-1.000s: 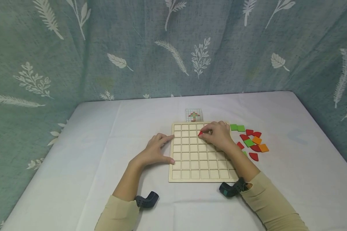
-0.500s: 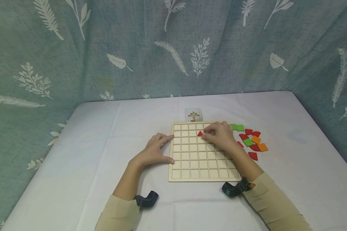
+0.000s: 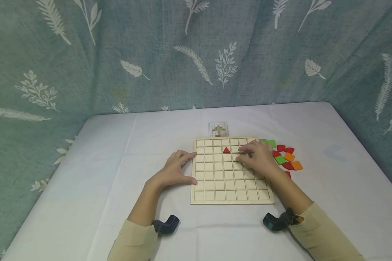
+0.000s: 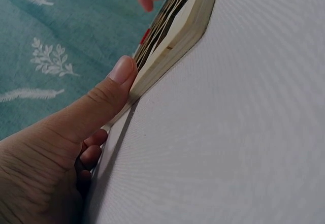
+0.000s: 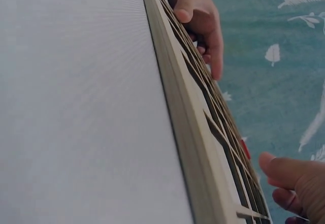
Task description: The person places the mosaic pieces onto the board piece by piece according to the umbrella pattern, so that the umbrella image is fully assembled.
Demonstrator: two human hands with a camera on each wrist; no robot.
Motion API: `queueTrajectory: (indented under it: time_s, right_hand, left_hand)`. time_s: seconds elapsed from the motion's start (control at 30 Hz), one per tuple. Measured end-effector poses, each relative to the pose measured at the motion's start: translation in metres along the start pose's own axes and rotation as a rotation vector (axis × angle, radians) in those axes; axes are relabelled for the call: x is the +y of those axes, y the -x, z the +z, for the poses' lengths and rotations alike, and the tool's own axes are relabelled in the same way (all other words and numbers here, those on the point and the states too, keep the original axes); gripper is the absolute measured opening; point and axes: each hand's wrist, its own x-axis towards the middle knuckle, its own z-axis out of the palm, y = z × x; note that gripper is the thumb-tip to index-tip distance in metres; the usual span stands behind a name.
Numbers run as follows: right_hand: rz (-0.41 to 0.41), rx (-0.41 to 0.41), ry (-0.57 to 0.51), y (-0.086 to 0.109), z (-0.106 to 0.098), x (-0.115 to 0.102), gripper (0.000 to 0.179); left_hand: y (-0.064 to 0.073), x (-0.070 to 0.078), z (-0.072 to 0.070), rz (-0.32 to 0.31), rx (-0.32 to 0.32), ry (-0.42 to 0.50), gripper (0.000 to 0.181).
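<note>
A pale wooden board (image 3: 220,196) with a grid of square cells lies on the white cloth. One red triangle piece (image 3: 226,150) sits in a cell of an upper row. My left hand (image 3: 174,169) touches the board's left edge with thumb and forefinger spread apart; the left wrist view shows its thumb (image 4: 123,70) against the edge. Over the right part of the board is my right hand (image 3: 259,158), just right of the triangle. Its thumb and forefinger are apart, and nothing shows between them.
Several red, green and orange pieces lie right of the board, among them an orange square (image 3: 297,165) and a green square (image 3: 280,160); my right hand and arm hide some. A small pattern card (image 3: 218,129) touches or nearly touches the board's far edge.
My right hand has let go of the red triangle, leaving it in a cell, and has drawn away to the right. The left hand has stayed at the board's edge.
</note>
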Motion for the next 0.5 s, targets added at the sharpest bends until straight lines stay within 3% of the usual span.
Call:
queueTrajectory:
  time_s: [0.23, 0.5]
  right_hand:
    - [-0.051, 0.017, 0.033, 0.008, -0.003, 0.004, 0.032]
    - [-0.036, 0.025, 0.048, 0.02, -0.014, 0.011, 0.033]
  left_hand:
    - [0.0, 0.001, -0.001, -0.006, 0.0, -0.003, 0.1]
    - [-0.001, 0.0, 0.0, -0.009, -0.003, -0.002, 0.101]
